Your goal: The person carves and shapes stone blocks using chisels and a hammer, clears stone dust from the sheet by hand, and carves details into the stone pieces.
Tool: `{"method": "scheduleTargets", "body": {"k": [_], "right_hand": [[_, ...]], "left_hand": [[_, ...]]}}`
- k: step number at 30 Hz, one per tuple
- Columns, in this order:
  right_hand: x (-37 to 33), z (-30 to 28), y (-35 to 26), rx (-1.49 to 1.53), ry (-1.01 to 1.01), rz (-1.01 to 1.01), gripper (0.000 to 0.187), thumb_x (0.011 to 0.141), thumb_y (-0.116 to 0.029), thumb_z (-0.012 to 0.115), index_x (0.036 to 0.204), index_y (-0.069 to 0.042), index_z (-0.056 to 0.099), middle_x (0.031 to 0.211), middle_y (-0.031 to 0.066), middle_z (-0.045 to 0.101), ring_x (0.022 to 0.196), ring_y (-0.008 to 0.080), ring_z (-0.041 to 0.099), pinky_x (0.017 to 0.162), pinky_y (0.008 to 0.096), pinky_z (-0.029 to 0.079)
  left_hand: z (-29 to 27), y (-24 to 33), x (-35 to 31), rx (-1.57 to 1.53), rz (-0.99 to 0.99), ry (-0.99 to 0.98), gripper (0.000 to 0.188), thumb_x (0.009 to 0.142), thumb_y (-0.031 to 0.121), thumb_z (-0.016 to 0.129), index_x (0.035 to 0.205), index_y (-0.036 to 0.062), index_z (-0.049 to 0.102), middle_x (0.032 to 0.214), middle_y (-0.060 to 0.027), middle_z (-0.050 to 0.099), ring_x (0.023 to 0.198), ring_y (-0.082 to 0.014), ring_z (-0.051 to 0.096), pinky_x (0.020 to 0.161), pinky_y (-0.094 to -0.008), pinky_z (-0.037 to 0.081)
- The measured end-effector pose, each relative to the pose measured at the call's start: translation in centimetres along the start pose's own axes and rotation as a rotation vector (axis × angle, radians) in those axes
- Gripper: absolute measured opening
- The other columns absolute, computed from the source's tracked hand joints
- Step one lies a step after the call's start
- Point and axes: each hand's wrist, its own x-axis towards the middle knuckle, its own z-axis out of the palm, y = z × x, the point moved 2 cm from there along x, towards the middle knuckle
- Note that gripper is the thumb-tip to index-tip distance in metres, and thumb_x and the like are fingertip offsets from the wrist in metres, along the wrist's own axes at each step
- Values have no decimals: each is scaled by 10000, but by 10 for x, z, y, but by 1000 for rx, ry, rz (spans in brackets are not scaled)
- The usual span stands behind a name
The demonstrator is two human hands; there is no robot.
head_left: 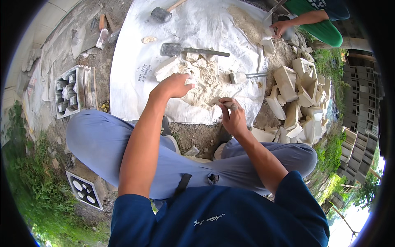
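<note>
A heap of crushed pale stone and powder [205, 86] lies on a white woven sheet [131, 76] in front of me. My left hand [175, 85] reaches over the heap's left side, its fingers bent around a small whitish chunk [189, 81]. At the near edge of the heap, my right hand [234, 116] pinches a flat pale piece [214, 101] between thumb and fingers. Beyond my left hand are a larger pale block piece [168, 68] and a dark-headed mallet [170, 49], its handle pointing right. A smaller hammer [238, 78] rests right of the heap.
Another mallet [161, 15] lies at the sheet's far edge. Broken pale blocks [294, 88] pile up on the right. At the far right, a co-worker's hand [282, 28] touches a chunk. A box mould [68, 92] stands left; a dark plate with white discs [84, 190] lies near my knee.
</note>
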Motion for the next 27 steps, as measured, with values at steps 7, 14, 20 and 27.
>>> {"method": "scheduleTargets", "body": {"k": [7, 14, 20, 27], "right_hand": [[12, 9, 2, -56, -91, 24, 159, 944, -139, 667, 1046, -30, 613, 975, 151, 712, 861, 386, 685, 708, 436, 554], [11, 11, 10, 71, -154, 194, 114, 977, -135, 625, 995, -26, 652, 948, 129, 715, 655, 320, 659, 631, 393, 532], [0, 0, 9, 74, 10, 226, 123, 947, -125, 673, 1010, -21, 684, 949, 114, 728, 655, 278, 685, 622, 368, 544], [19, 0, -11, 99, -38, 67, 157, 955, -157, 659, 1038, -26, 685, 983, 145, 733, 828, 352, 707, 718, 396, 562]], "left_hand": [[3, -17, 2, 12, -3, -1, 573, 1000, 447, 534, 1397, 34, 525, 1356, -248, 581, 1277, -390, 543, 1068, -440, 439], [5, -25, 4, -19, -16, 16, 565, 989, 453, 552, 1393, 59, 536, 1352, -235, 589, 1264, -383, 554, 1054, -441, 447], [2, -4, 2, -15, 39, 11, 573, 988, 460, 550, 1399, 61, 532, 1355, -231, 588, 1257, -383, 558, 1049, -446, 450], [2, -14, 2, 11, -18, -9, 570, 992, 446, 543, 1417, 67, 521, 1400, -205, 565, 1294, -363, 537, 1086, -443, 437]]}}
